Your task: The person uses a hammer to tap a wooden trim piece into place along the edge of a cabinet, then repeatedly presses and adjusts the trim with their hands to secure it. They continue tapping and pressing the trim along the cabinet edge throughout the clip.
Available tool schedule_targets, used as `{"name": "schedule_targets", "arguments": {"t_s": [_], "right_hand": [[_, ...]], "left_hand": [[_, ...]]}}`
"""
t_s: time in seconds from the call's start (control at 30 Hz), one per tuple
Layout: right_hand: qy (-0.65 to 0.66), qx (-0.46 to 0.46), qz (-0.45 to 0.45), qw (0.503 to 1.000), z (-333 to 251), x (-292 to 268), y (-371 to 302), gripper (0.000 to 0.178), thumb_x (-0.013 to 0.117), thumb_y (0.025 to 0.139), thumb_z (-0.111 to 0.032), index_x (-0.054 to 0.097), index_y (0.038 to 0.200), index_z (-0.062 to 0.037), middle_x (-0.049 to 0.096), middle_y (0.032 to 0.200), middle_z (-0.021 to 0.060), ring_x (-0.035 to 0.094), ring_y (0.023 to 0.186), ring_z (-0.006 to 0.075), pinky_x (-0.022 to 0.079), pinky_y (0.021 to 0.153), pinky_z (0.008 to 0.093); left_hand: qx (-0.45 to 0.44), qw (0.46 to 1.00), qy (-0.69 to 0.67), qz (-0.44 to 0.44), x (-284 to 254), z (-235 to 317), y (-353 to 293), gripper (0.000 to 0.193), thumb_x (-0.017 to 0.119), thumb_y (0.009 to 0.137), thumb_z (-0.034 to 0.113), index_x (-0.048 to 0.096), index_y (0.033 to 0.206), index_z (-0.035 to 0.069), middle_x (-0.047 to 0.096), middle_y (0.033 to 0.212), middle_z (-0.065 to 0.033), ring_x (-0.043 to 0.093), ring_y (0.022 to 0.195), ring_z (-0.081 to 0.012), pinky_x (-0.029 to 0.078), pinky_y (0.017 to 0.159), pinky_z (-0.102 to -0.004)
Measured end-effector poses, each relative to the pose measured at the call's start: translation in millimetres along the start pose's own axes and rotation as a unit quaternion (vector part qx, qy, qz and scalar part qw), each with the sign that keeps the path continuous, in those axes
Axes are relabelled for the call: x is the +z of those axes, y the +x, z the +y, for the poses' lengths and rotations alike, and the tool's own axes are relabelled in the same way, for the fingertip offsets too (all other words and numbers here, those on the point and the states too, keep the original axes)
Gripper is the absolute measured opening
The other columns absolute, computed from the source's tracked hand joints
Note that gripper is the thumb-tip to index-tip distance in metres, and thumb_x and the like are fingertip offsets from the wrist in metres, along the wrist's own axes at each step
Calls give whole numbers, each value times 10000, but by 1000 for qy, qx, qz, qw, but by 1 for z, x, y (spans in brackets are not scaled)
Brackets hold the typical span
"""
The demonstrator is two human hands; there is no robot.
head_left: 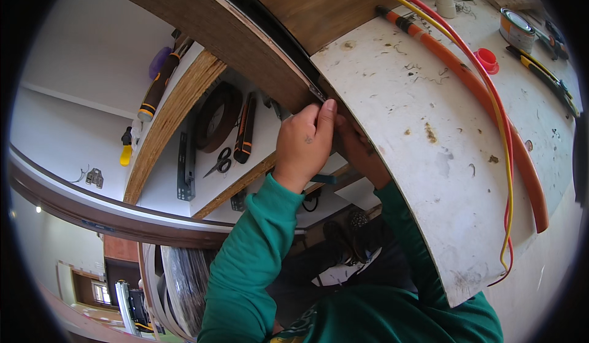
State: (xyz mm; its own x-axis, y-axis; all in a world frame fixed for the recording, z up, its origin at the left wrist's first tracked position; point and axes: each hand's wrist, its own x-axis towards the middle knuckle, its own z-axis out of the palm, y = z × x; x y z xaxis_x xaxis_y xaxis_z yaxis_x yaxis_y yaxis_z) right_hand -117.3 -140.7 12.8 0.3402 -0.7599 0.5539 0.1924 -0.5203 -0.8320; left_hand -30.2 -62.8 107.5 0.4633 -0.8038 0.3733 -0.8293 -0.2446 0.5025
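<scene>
Fingers of your left hand [305, 139] curl in, seemingly pinching the strip [270, 27] at its near end, along the board [215, 30]. Likely stiff, thin, light; grip its edges. Right hand [359, 145] part-hidden by the panel [392, 104], can't tell its fingers. Scissors [221, 161] farther left.

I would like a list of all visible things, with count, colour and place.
narrow board: one, brown, upper middle
panel: one, stained white, right
tube: one, orange, on panel
cables: two, red and yellow, right
cap: one, red, upper right
tin: one, white and orange, upper right
knife: one, yellow-black, right
roll: one, brown, left compartment
scissors: one, dark, left compartment
slim tool: one, black-orange, left compartment
metal rail: one, grey, left compartment
fitting: one, grey, far left
left hand, right hand: one each, green sleeves, centre
</scene>
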Motion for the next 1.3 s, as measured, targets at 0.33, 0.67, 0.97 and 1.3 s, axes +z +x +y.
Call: {"name": "schedule_targets", "arguments": {"t_s": [0.33, 0.67, 0.97, 1.3], "right_hand": [[11, -76, -39, 996, -15, -9, -8, 331, 620, 1035, -116, 653, 1358, -51, 719, 1269, 103, 690, 1117, 200, 537, 943, 335], [219, 66, -41, 973, -3, -5, -8, 339, 644, 1026, -156, 661, 1350, -57, 724, 1240, 106, 686, 1082, 210, 534, 960, 349], [223, 90, -19, 971, -4, -8, -2, 330, 673, 1009, -173, 681, 1319, -57, 733, 1213, 103, 687, 1072, 209, 534, 956, 350], [216, 96, -13, 971, -7, -7, 1, 322, 705, 990, -192, 703, 1284, -58, 743, 1184, 100, 688, 1061, 207, 535, 952, 352]], "left_hand": [[62, 990, 56, 117, 5, 9, 7, 314, 599, 985, 200, 598, 728, 20, 621, 654, -197, 618, 639, -422, 481, 590, -495], [65, 991, 70, 91, 12, 4, 5, 332, 602, 1003, 218, 593, 752, 1, 646, 716, -204, 624, 667, -436, 478, 606, -495], [69, 994, 16, 80, 11, 6, 6, 359, 576, 1051, 215, 587, 765, -2, 604, 649, -160, 579, 592, -326, 448, 566, -419], [78, 994, 20, 70, 3, 13, 5, 366, 572, 1054, 221, 603, 765, -1, 675, 691, -154, 648, 624, -351, 486, 590, -418]]}}
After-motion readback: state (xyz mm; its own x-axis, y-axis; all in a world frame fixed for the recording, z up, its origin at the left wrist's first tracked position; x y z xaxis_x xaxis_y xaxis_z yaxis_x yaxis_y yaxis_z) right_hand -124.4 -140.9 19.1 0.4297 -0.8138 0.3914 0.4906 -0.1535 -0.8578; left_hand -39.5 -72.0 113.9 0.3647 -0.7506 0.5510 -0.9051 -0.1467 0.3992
